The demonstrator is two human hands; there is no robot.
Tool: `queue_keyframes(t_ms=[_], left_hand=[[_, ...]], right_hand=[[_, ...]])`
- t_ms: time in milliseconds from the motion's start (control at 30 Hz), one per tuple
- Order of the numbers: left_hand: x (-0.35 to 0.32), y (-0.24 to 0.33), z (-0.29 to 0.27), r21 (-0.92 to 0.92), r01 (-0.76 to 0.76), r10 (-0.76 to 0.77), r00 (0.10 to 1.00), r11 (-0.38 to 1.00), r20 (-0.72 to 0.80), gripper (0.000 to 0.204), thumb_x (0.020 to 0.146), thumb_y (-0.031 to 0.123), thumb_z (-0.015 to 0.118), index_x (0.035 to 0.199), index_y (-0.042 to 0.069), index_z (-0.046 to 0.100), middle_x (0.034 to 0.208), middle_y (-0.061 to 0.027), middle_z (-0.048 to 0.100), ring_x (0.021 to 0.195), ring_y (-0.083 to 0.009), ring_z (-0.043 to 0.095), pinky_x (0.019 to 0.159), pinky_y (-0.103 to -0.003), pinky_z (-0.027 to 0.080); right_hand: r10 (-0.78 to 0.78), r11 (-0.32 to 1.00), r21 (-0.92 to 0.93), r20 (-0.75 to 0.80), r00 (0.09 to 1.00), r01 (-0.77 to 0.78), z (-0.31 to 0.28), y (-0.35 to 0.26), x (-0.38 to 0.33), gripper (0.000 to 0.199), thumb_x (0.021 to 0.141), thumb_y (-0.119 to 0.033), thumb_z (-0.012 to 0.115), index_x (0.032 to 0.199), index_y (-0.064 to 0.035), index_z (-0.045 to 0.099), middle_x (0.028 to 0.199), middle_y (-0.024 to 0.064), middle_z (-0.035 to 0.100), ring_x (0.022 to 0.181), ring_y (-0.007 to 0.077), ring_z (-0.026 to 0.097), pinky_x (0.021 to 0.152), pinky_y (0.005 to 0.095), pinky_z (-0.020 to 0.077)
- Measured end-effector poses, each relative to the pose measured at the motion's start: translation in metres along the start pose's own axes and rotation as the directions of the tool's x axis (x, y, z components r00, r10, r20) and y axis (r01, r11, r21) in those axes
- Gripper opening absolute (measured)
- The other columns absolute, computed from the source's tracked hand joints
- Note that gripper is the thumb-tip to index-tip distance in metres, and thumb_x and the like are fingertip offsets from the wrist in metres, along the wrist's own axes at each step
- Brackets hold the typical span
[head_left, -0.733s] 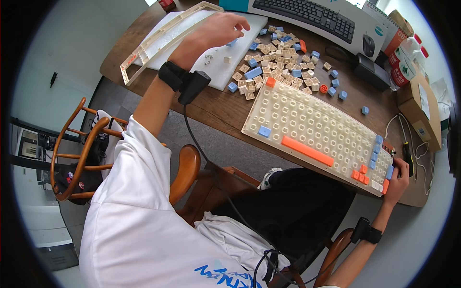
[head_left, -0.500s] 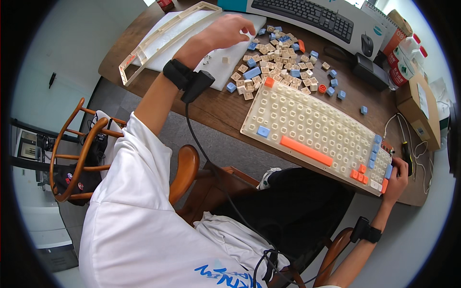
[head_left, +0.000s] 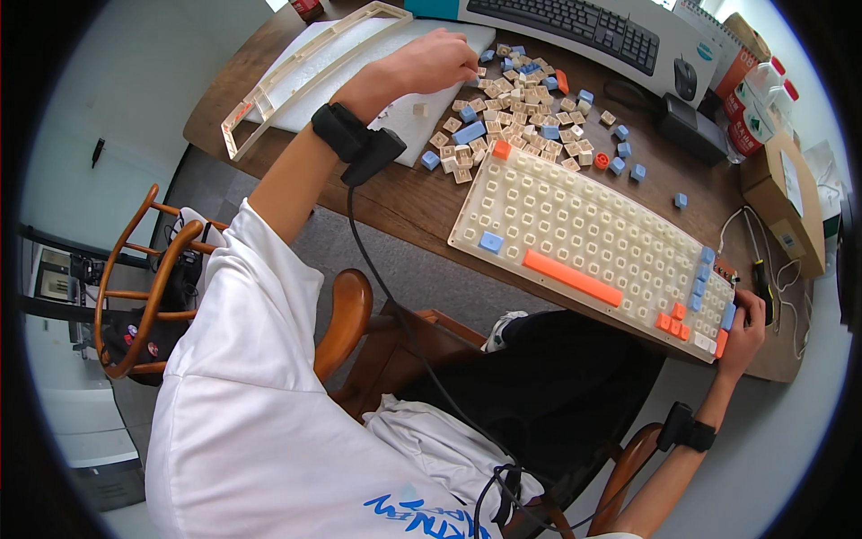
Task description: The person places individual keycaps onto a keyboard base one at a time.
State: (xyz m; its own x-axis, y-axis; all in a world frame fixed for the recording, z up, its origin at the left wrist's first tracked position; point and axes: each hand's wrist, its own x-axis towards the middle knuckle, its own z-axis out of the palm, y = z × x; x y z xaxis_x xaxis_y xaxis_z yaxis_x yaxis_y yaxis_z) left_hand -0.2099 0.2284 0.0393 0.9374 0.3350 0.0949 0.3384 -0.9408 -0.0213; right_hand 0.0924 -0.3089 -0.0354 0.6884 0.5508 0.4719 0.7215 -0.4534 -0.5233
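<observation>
My left hand [head_left: 429,65] reaches over the left edge of a heap of loose keycaps [head_left: 530,106]. Its fingertips are drawn together at a blue keycap [head_left: 473,82], which is partly hidden beneath them. At the keyboard's right end, my right hand [head_left: 744,331] is closed around the corner. The cream keyboard [head_left: 584,220] lies tilted along the front table edge, most of its switches bare. A long orange keycap [head_left: 572,278] sits in its bottom row, with a blue keycap [head_left: 490,242] at its left end and several orange and blue ones near the right end.
A cream keyboard frame [head_left: 314,76] lies on a white foam sheet [head_left: 409,135] at the left. Behind the heap is a keyboard box [head_left: 575,45]. A black stand [head_left: 691,130], bottles [head_left: 752,112], a cardboard box [head_left: 783,202] and a screwdriver [head_left: 762,286] are on the right.
My left hand's fingers have come down and closed together at the blue keycap on the heap's left side. My right hand stays at the keyboard's right end.
</observation>
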Motion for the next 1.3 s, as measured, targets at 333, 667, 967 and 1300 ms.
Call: queue_keyframes(t_ms=[333, 667, 967, 1300], left_hand=[[0.002, -0.004, 0.011, -0.012, -0.02, 0.02, 1.0, 1.0, -0.015, 0.022, 0.1, 0.021, 0.061, 0.11, 0.01, 0.076, 0.108, -0.0138, 0.066, 0.108, -0.0345, 0.062, 0.097, -0.044, 0.048], [0.018, 0.0, -0.004, 0.087, -0.019, 0.028, 0.994, 0.996, -0.107, 0.023, 0.091, 0.029, 0.073, 0.103, 0.009, 0.075, 0.103, -0.0119, 0.072, 0.102, -0.0322, 0.069, 0.094, -0.044, 0.052], [0.073, 0.011, 0.015, 0.093, 0.019, -0.015, 0.999, 0.996, -0.041, 0.028, 0.093, 0.032, 0.072, 0.105, 0.006, 0.075, 0.094, -0.011, 0.075, 0.095, -0.0292, 0.071, 0.088, -0.04, 0.054], [0.068, -0.002, 0.021, -0.128, 0.084, -0.09, 0.995, 0.988, -0.042, 0.02, 0.089, 0.016, 0.076, 0.107, 0.007, 0.076, 0.099, -0.0114, 0.076, 0.094, -0.0266, 0.073, 0.083, -0.037, 0.057]], right_hand=[[-0.006, 1.0, -0.007, -0.008, 1.0, 0.006, 0.001, 0.001, 0.0, 0.02, 0.093, 0.007, 0.05, 0.103, 0.0042, 0.067, 0.106, 0.0108, 0.068, 0.1, 0.0224, 0.067, 0.092, 0.0328, 0.0518], [-0.01, 1.0, -0.009, -0.005, 1.0, 0.01, 0.001, 0.0, 0.001, 0.02, 0.093, 0.008, 0.05, 0.103, 0.0041, 0.067, 0.106, 0.0104, 0.067, 0.1, 0.0219, 0.067, 0.092, 0.0325, 0.0517], [-0.011, 1.0, 0.007, 0.003, 1.0, 0.011, 0.0, -0.004, 0.0, 0.019, 0.093, 0.008, 0.05, 0.103, 0.0038, 0.066, 0.104, 0.0101, 0.067, 0.099, 0.0223, 0.067, 0.091, 0.0319, 0.0509], [-0.011, 1.0, -0.003, -0.014, 1.0, 0.011, 0.0, -0.003, 0.001, 0.019, 0.093, 0.007, 0.051, 0.102, 0.0033, 0.067, 0.103, 0.0097, 0.067, 0.098, 0.0223, 0.066, 0.09, 0.032, 0.051]])
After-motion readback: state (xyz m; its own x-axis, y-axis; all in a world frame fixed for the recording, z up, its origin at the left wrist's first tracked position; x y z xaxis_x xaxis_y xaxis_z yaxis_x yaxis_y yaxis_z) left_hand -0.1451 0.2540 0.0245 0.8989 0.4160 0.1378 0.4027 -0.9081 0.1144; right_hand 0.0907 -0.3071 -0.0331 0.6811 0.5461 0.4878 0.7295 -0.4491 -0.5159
